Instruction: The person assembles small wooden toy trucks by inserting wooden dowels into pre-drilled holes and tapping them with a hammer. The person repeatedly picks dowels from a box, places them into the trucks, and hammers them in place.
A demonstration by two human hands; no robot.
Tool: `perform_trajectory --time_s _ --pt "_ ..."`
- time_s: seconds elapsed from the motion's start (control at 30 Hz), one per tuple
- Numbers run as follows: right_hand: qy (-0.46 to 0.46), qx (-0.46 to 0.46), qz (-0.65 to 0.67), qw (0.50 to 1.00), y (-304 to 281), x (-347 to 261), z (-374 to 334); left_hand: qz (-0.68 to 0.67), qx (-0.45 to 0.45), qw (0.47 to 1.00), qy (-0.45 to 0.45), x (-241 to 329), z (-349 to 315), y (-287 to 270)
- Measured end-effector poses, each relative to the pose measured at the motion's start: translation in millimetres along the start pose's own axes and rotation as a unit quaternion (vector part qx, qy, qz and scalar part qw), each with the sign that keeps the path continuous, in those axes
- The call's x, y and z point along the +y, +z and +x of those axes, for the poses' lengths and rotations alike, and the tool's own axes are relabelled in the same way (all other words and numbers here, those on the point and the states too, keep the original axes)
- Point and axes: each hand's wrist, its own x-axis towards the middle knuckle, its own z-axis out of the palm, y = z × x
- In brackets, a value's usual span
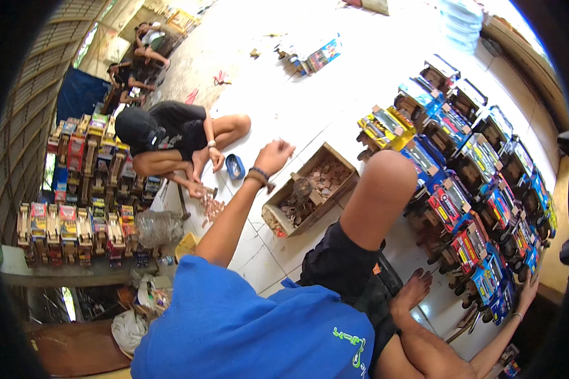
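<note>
My left hand (274,156), with a cord bracelet at the wrist, hangs over the tiled floor just left of a wooden box (275,221). Its fingers are curled in, and whatever they hold, if anything, is hidden. Small flat wooden pieces (327,175) fill the box. Far to the right, my right hand (528,292) reaches to the near end of the rows of painted toy trucks. Its fingers stretch up against a blue toy truck (503,302). Several rows of these trucks stand close together, among them a yellow one (385,128).
A person (171,136) sits on the floor at the left, beside a blue tub (235,167) and scattered wooden pieces (212,208). More toy trucks (76,221) are stacked on a ledge behind. My raised knee (382,186) stands between box and trucks. Another truck (322,55) lies farther off.
</note>
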Motion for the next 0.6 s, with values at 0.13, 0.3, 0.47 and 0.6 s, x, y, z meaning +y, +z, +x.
perform_trajectory --time_s 0.13,0.3,0.47,0.6 --pt "0.006 0.009 -0.084 0.996 -11 28 10 -0.004 -0.187 0.974 -0.129 -123 -55 76" --pt "0.024 0.006 -0.152 0.988 -23 54 20 0.033 -0.028 0.995 -0.088 -185 -73 179" --pt "0.036 0.001 -0.193 0.981 -34 65 30 0.028 0.074 0.990 -0.113 -165 -53 244" --pt "0.040 -0.003 -0.209 0.977 -39 68 38 -0.032 0.130 0.982 -0.136 -157 -44 241"
